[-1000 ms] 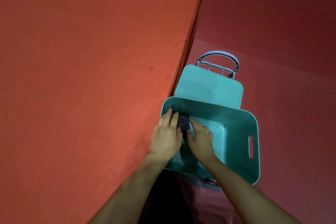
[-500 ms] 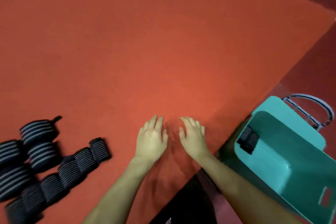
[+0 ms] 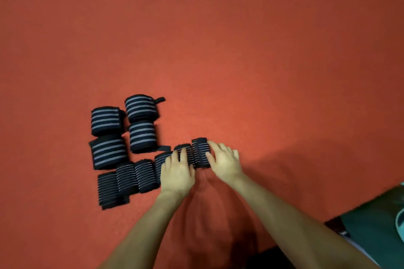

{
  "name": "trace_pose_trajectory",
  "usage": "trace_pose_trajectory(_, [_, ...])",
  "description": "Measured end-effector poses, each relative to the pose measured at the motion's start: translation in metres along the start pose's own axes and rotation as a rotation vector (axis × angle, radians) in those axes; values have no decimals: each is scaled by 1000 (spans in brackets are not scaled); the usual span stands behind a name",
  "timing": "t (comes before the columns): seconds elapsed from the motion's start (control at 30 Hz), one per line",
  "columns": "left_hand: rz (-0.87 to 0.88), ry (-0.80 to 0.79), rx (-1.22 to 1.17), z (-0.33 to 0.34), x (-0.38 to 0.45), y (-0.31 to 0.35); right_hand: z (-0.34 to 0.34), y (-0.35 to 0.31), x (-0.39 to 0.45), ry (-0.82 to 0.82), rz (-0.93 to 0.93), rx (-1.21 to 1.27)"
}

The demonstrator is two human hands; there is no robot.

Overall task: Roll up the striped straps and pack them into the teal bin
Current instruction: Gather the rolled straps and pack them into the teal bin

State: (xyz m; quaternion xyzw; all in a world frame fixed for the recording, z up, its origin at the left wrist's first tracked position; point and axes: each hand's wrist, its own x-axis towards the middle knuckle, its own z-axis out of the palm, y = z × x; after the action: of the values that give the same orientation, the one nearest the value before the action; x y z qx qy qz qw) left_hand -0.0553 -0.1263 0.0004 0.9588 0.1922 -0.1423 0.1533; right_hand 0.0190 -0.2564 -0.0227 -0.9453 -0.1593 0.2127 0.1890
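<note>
Several rolled black straps with grey stripes lie in a cluster on the red felt table (image 3: 218,50). A curved row of thin-striped rolls runs from the lower left up to the rightmost roll (image 3: 200,152). My left hand (image 3: 177,172) rests with straight fingers on the roll beside it (image 3: 184,155). My right hand (image 3: 225,160) touches the right side of the rightmost roll with straight fingers. Wider-striped rolls (image 3: 140,108) sit behind the row. Only a sliver of the teal bin (image 3: 400,228) shows at the right edge.
The table's front edge runs diagonally across the lower right corner, with dark floor beyond it. Open red felt stretches behind and to the right of the rolls.
The view swung left from the bin to the rolls. Both hands left the bin, crossed the felt and now lie on the two rightmost rolls of the row.
</note>
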Motion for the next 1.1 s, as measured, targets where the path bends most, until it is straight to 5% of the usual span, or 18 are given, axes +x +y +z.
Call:
trace_pose_trajectory(0.27, [17,57,11,36,18,-35,44,-27,27,2,60,46])
trace_pose_trajectory(0.63, [-48,64,-134,45,20,-25,42,18,-2,17,59,-27])
trace_pose_trajectory(1.1, [15,147,-288,57,6,-1,42,45,-19,243,-99,-65])
